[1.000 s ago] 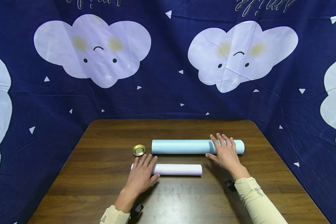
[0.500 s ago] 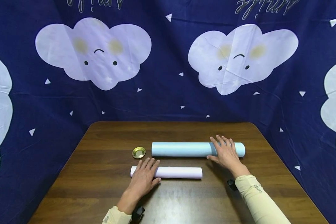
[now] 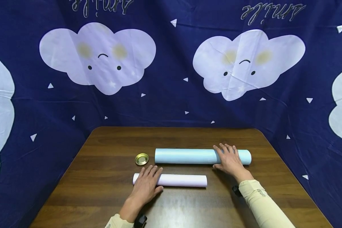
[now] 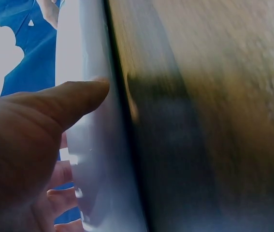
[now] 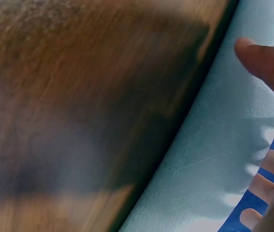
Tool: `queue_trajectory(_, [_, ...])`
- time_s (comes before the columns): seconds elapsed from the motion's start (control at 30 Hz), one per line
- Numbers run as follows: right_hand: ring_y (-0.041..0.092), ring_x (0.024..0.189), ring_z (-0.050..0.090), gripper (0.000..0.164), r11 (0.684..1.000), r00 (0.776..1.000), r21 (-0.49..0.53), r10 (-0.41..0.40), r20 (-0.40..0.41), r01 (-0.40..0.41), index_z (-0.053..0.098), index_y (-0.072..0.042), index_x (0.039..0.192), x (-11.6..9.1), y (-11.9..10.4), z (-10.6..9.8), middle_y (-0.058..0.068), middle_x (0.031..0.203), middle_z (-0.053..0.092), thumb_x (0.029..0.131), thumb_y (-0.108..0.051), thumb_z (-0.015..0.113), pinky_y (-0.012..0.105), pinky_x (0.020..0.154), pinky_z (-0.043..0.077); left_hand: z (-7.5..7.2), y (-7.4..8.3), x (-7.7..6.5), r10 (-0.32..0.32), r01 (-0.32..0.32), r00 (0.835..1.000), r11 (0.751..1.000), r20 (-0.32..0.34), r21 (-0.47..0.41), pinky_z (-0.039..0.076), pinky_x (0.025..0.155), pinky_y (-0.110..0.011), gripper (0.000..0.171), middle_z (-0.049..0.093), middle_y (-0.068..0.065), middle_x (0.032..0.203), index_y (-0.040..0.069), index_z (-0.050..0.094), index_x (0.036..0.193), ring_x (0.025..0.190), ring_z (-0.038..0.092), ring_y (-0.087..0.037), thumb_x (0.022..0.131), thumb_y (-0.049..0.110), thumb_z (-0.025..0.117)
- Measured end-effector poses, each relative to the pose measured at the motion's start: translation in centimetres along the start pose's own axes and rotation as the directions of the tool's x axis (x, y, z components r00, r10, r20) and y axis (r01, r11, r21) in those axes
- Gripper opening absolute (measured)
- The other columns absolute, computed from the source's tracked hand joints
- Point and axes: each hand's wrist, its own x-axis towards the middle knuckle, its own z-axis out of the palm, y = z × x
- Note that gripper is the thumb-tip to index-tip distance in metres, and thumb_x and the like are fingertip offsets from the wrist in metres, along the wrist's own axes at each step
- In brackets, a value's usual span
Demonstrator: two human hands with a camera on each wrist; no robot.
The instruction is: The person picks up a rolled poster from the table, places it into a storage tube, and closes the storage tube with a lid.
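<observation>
A slim white roll (image 3: 183, 180), like rolled paper, lies crosswise on the wooden table. Over its left part rests my left hand (image 3: 144, 186), fingers spread across the top and thumb on the near side. The left wrist view shows that thumb (image 4: 81, 99) against the roll, the fingers beyond it. Farther back lies a longer, thicker light-blue roll (image 3: 185, 156). My right hand (image 3: 229, 161) lies across its right part, fingers apart. In the right wrist view the thumb (image 5: 262, 60) is over the blue roll's near side; firm contact cannot be judged.
A small round gold lid or shallow dish (image 3: 142, 159) sits left of the blue roll, beyond my left fingers. The brown wooden table (image 3: 111, 142) has rounded far corners. Behind and beside it hangs a navy cloth (image 3: 171, 104) printed with clouds.
The whole head view has shifted, so the table and cloth appear a little lower. Both hands stay over their rolls, with hardly any movement relative to them.
</observation>
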Motion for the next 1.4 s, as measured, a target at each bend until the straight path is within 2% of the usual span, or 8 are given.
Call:
queue_trajectory(0.2, [0.046, 0.124, 0.043, 0.088, 1.000, 1.000, -0.017, -0.022, -0.005, 0.021, 0.047, -0.011, 0.136, 0.3, 0.0, 0.4, 0.022, 0.137, 0.047, 0.061, -0.038, 0.085, 0.065, 0.103, 0.028, 0.1, -0.2, 0.1, 0.004, -0.004, 1.000, 1.000, -0.014, 0.005, 0.035, 0.107, -0.053, 0.063, 0.056, -0.014, 0.133, 0.011, 0.052, 0.132, 0.126, 0.050, -0.035, 0.078, 0.038, 0.072])
queue_trajectory(0.57, [0.044, 0.122, 0.044, 0.088, 0.999, 0.998, -0.032, -0.035, 0.051, 0.037, 0.042, -0.014, 0.140, 0.3, 0.2, 1.1, 0.021, 0.138, 0.047, 0.065, -0.033, 0.085, 0.065, 0.104, 0.029, 0.4, -0.1, 0.0, -0.004, 0.004, 1.000, 1.000, 0.025, 0.006, 0.036, 0.108, -0.052, 0.062, 0.056, -0.014, 0.133, 0.011, 0.052, 0.132, 0.126, 0.051, -0.034, 0.078, 0.036, 0.072])
queue_trajectory(1.0, [0.042, 0.111, 0.050, 0.085, 0.997, 0.997, -0.026, -0.075, -0.012, 0.075, 0.048, -0.011, 0.134, 0.4, 0.3, 1.7, 0.018, 0.120, 0.057, 0.061, -0.027, 0.087, 0.062, 0.099, 0.034, 0.8, 0.0, -0.2, 0.016, -0.014, 0.999, 0.999, -0.046, 0.051, 0.041, 0.103, -0.049, 0.057, 0.063, -0.011, 0.122, 0.012, 0.057, 0.124, 0.116, 0.058, -0.029, 0.074, 0.030, 0.076])
queue_trajectory(1.4, [0.041, 0.109, 0.051, 0.083, 0.997, 0.997, -0.034, -0.068, -0.030, 0.067, 0.048, -0.011, 0.132, 0.8, 0.4, 2.3, 0.017, 0.115, 0.058, 0.060, -0.025, 0.087, 0.061, 0.099, 0.035, 1.1, -0.3, 0.1, 0.031, -0.024, 0.995, 0.998, -0.095, 0.064, 0.043, 0.100, -0.049, 0.049, 0.067, -0.008, 0.109, 0.012, 0.059, 0.114, 0.106, 0.061, -0.026, 0.071, 0.027, 0.078])
